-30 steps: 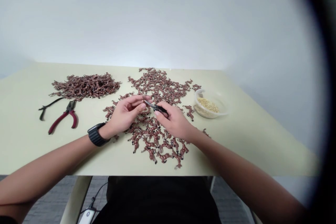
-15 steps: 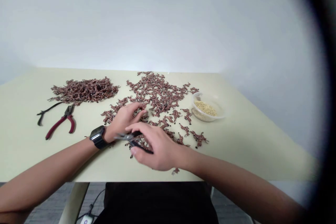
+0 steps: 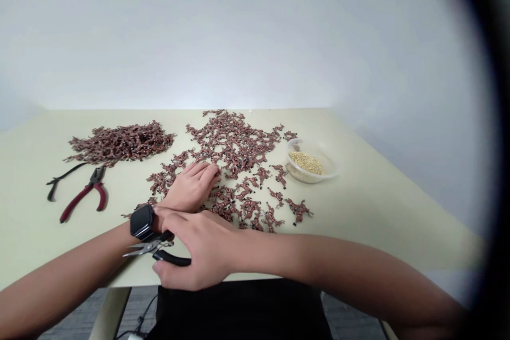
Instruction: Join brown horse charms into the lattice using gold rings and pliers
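Pale yellow tabletop (image 3: 382, 207) runs back to a plain wall (image 3: 207, 37) from where I stand. Across the left wrist, the person's right hand (image 3: 203, 249) grips black-handled pliers (image 3: 171, 258), its fingertips just beside a dark watch (image 3: 142, 221); I can't tell if they touch it. The left hand (image 3: 189, 191) curls among scattered brown animal figures (image 3: 235, 143); whether it pinches one, I can't tell. Red-handled pliers (image 3: 79, 204) lie left, below a brown heap (image 3: 119, 143); a clear tub (image 3: 311, 178) of golden bits (image 3: 306, 162) sits right.
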`<state>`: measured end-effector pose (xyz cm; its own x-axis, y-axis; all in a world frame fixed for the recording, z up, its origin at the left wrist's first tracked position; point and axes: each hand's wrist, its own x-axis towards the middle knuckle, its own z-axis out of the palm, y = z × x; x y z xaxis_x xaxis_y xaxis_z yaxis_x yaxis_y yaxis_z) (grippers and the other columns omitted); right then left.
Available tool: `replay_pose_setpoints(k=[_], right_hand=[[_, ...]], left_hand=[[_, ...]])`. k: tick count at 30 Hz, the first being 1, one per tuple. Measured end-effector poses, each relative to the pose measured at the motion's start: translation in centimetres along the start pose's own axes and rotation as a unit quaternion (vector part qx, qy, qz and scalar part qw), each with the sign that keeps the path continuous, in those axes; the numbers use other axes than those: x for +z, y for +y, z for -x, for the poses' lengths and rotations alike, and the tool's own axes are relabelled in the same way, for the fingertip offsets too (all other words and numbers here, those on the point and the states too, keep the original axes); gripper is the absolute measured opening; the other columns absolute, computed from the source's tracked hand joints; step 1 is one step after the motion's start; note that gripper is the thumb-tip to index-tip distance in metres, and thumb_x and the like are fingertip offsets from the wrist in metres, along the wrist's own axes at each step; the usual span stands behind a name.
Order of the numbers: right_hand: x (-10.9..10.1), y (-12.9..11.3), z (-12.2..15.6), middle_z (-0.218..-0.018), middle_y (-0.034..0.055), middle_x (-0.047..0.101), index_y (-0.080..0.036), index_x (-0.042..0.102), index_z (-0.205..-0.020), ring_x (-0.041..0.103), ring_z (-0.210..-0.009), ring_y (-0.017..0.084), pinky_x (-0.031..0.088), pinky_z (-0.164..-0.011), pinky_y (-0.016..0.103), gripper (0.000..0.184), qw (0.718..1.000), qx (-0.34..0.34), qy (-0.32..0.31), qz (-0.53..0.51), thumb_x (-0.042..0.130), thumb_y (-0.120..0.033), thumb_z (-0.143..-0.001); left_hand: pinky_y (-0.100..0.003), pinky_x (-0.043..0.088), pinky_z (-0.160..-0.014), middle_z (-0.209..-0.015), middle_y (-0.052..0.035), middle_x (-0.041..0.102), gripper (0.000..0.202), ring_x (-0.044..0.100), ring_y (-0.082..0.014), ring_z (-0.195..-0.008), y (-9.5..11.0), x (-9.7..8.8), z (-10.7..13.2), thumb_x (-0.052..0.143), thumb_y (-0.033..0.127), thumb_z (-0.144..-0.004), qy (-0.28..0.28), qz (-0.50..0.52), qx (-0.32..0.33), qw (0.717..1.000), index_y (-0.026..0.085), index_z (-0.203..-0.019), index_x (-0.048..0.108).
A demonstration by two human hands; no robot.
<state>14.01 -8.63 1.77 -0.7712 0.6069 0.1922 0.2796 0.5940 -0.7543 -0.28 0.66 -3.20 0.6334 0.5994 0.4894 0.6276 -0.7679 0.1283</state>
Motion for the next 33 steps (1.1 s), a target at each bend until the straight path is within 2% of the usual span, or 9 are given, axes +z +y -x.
replay_pose_setpoints(k=[6, 10, 12, 15, 17, 20, 22, 26, 33], right_hand=[[0.9, -0.3, -0.1, -0.159, 0.0173, 0.042, -0.013, 0.053, -0.133, 0.048, -0.142, 0.034, 0.041, -0.115, 0.041, 0.062, 0.998, -0.036, 0.014, 0.050, 0.056, -0.058, -0.091], [0.3, -0.3, 0.0, -0.156, 0.0178, 0.046, -0.014, 0.050, -0.135, 0.059, -0.130, 0.035, 0.049, -0.106, 0.045, 0.061, 0.998, -0.024, 0.016, 0.062, 0.055, -0.057, -0.091], [-0.6, -0.2, 0.1, -0.147, 0.0163, 0.055, -0.016, 0.050, -0.132, 0.064, -0.121, 0.033, 0.053, -0.099, 0.044, 0.057, 0.997, -0.017, 0.033, 0.064, 0.056, -0.056, -0.091], [-2.3, 0.5, 0.6, -0.116, 0.0098, 0.069, -0.020, 0.054, -0.118, 0.068, -0.097, 0.027, 0.056, -0.085, 0.041, 0.044, 0.992, -0.018, 0.090, 0.083, 0.057, -0.053, -0.089], [-3.5, 1.5, 1.2, -0.102, 0.0070, 0.068, -0.020, 0.055, -0.112, 0.065, -0.084, 0.023, 0.056, -0.076, 0.039, 0.039, 0.984, -0.040, 0.138, 0.105, 0.057, -0.050, -0.087], [-5.4, 3.9, 2.2, -0.101, 0.0071, 0.065, -0.020, 0.054, -0.113, 0.060, -0.081, 0.020, 0.053, -0.071, 0.035, 0.035, 0.968, -0.072, 0.207, 0.118, 0.057, -0.044, -0.087], [-6.6, 5.8, 2.9, -0.094, 0.0054, 0.062, -0.021, 0.053, -0.109, 0.055, -0.071, 0.017, 0.048, -0.061, 0.031, 0.028, 0.961, -0.042, 0.239, 0.130, 0.056, -0.040, -0.089], [-8.3, 9.2, 3.9, -0.081, 0.0026, 0.056, -0.020, 0.052, -0.100, 0.049, -0.067, 0.016, 0.038, -0.059, 0.030, 0.020, 0.938, 0.064, 0.306, 0.151, 0.055, -0.039, -0.094], [-8.4, 11.0, 4.0, -0.078, 0.0005, 0.054, -0.020, 0.054, -0.097, 0.049, -0.068, 0.016, 0.035, -0.061, 0.028, 0.024, 0.939, 0.104, 0.295, 0.145, 0.056, -0.044, -0.095]], left_hand=[[-0.044, 0.045, -0.097, -0.117, -0.0166, 0.071, 0.026, 0.064, -0.0319, -0.111, 0.4, 0.0, 0.0, 0.054, 0.030, -0.100, -0.006, 0.025, 0.009, 1.000, 0.021, -0.123, 0.063], [-0.045, 0.045, -0.097, -0.119, -0.0164, 0.071, 0.026, 0.064, -0.0320, -0.111, -0.2, 0.4, 0.0, 0.057, 0.030, -0.099, 0.007, 0.041, -0.006, 0.999, 0.021, -0.122, 0.064], [-0.045, 0.045, -0.097, -0.119, -0.0161, 0.071, 0.025, 0.064, -0.0321, -0.111, -0.6, 0.6, 0.0, 0.058, 0.030, -0.098, 0.016, 0.049, -0.013, 0.999, 0.021, -0.121, 0.065], [-0.047, 0.046, -0.097, -0.119, -0.0149, 0.071, 0.025, 0.065, -0.0323, -0.110, -0.9, 0.5, 0.2, 0.060, 0.029, -0.097, 0.017, 0.059, -0.008, 0.998, 0.021, -0.120, 0.066], [-0.049, 0.046, -0.100, -0.123, -0.0140, 0.070, 0.030, 0.063, -0.0329, -0.115, -0.7, 0.0, 0.3, 0.061, 0.029, -0.096, 0.009, 0.068, 0.006, 0.998, 0.022, -0.124, 0.064], [-0.052, 0.044, -0.104, -0.129, -0.0155, 0.067, 0.034, 0.059, -0.0343, -0.121, 0.0, -0.7, 0.4, 0.059, 0.023, -0.095, -0.014, 0.066, 0.016, 0.998, 0.020, -0.129, 0.061], [-0.051, 0.045, -0.101, -0.127, -0.0174, 0.068, 0.032, 0.061, -0.0338, -0.117, 0.5, -1.0, 0.3, 0.055, 0.020, -0.097, -0.023, 0.046, 0.010, 0.999, 0.018, -0.128, 0.061], [-0.046, 0.045, -0.095, -0.122, -0.0183, 0.068, 0.028, 0.064, -0.0310, -0.107, 0.9, -0.9, 0.0, 0.052, 0.025, -0.101, -0.023, 0.031, -0.002, 0.999, 0.018, -0.126, 0.061], [-0.046, 0.044, -0.096, -0.121, -0.0175, 0.068, 0.025, 0.062, -0.0301, -0.108, 0.9, -1.0, 0.1, 0.050, 0.028, -0.103, -0.030, 0.026, -0.001, 0.999, 0.018, -0.123, 0.062]])
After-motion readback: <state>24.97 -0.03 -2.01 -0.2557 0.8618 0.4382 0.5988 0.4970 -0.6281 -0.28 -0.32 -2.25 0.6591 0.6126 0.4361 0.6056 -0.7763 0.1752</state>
